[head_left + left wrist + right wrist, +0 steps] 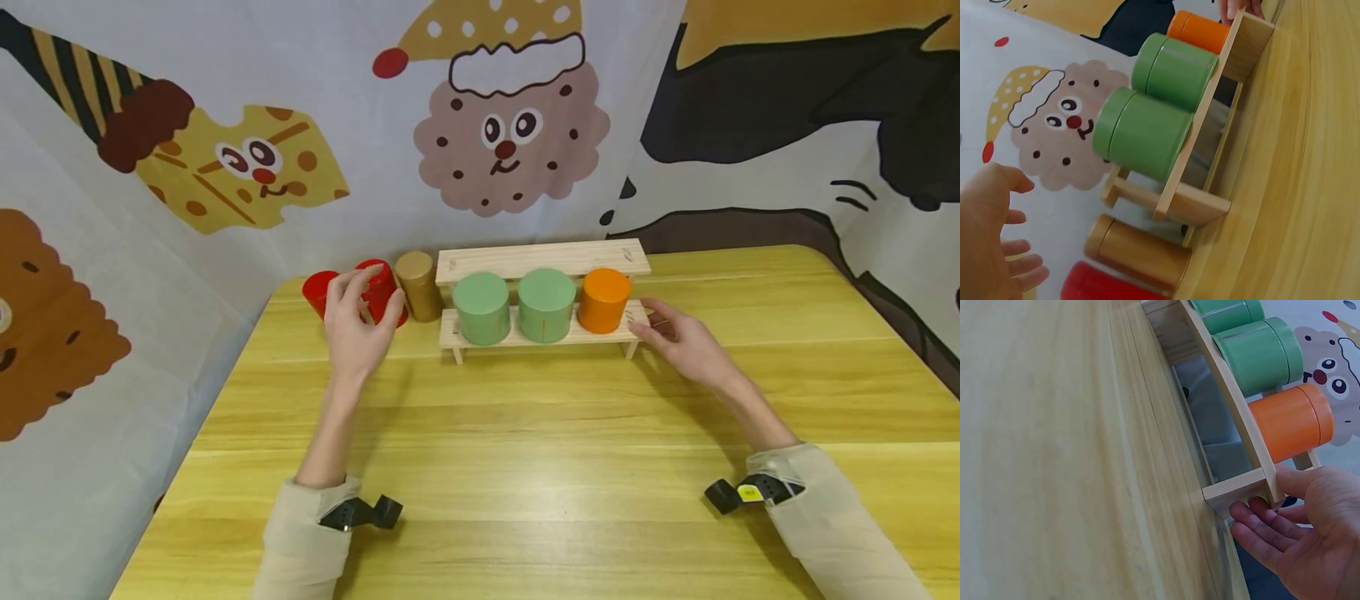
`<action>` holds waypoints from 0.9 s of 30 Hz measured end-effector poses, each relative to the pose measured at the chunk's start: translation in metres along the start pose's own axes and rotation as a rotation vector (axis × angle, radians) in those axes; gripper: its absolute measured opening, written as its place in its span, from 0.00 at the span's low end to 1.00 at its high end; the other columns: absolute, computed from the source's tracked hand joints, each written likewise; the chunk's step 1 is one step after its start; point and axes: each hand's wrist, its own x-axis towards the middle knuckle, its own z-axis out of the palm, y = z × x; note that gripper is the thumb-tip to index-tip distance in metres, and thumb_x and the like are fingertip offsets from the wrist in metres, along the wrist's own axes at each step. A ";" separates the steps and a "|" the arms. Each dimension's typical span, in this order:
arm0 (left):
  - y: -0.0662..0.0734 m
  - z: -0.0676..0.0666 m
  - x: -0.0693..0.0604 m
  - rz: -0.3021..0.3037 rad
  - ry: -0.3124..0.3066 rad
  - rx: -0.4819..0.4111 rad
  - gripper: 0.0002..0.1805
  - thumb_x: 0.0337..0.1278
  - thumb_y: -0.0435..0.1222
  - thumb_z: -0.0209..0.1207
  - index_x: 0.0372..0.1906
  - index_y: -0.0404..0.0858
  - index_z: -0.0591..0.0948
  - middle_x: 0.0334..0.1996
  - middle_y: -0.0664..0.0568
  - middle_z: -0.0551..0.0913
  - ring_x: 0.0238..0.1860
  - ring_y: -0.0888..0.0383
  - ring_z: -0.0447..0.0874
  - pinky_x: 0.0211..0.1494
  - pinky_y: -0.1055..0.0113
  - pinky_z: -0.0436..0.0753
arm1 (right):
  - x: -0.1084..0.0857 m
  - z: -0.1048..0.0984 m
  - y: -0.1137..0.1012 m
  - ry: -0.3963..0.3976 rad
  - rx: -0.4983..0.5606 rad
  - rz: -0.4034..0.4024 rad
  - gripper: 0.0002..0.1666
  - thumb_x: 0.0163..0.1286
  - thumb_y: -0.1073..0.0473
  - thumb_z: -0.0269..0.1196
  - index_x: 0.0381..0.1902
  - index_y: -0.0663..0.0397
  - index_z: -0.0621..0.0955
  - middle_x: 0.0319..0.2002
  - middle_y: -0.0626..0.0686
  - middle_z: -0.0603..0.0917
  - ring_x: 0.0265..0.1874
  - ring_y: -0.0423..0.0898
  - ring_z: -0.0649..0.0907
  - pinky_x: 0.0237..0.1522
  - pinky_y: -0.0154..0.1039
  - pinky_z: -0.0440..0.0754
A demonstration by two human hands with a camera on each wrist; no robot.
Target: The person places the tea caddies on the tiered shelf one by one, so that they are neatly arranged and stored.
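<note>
A two-step wooden rack [540, 258] stands at the back of the table. Its lower step bears two green canisters [482, 308] [547, 306] and a smaller orange canister [604, 302] at the right. My right hand [693, 346] grips the rack's right end, with the thumb on the step and the fingers bent under its edge in the right wrist view. To the left, my left hand [354, 329] hovers before two red canisters [318, 287] [381, 287], fingers spread and loosely bent, holding nothing. It partly hides them. A gold canister [420, 287] stands between them and the rack.
A pale cloth [360, 183] with cartoon figures hangs right behind the wooden table [480, 450]. The upper step of the rack lies behind the row of canisters. Each wrist wears a black strap with a small camera [387, 512].
</note>
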 end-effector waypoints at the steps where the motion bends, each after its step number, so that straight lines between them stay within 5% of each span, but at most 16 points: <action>1: -0.001 -0.002 0.001 -0.007 0.007 0.001 0.22 0.60 0.37 0.67 0.58 0.35 0.82 0.56 0.38 0.74 0.50 0.44 0.74 0.43 0.64 0.73 | 0.000 0.000 0.000 0.001 -0.001 0.000 0.41 0.80 0.46 0.53 0.77 0.70 0.57 0.60 0.75 0.73 0.57 0.69 0.77 0.58 0.63 0.75; 9: -0.015 -0.023 0.003 -0.121 0.038 0.000 0.25 0.61 0.36 0.64 0.62 0.33 0.78 0.56 0.34 0.70 0.54 0.43 0.71 0.57 0.49 0.75 | -0.001 0.000 0.000 -0.002 0.004 0.002 0.42 0.80 0.46 0.53 0.77 0.70 0.56 0.60 0.75 0.73 0.57 0.69 0.77 0.58 0.63 0.75; 20: -0.040 -0.039 0.000 -0.201 0.096 0.088 0.29 0.62 0.37 0.63 0.67 0.32 0.74 0.61 0.37 0.68 0.62 0.43 0.66 0.61 0.47 0.69 | -0.001 0.000 -0.001 -0.004 0.010 0.009 0.42 0.80 0.46 0.53 0.77 0.69 0.56 0.61 0.74 0.73 0.58 0.68 0.77 0.58 0.62 0.75; 27: -0.053 -0.040 0.000 -0.282 0.046 0.135 0.32 0.64 0.41 0.62 0.72 0.38 0.71 0.67 0.41 0.64 0.67 0.45 0.61 0.69 0.45 0.64 | 0.000 0.001 -0.001 0.000 0.004 0.005 0.42 0.80 0.46 0.53 0.77 0.70 0.57 0.59 0.73 0.75 0.56 0.66 0.78 0.56 0.59 0.77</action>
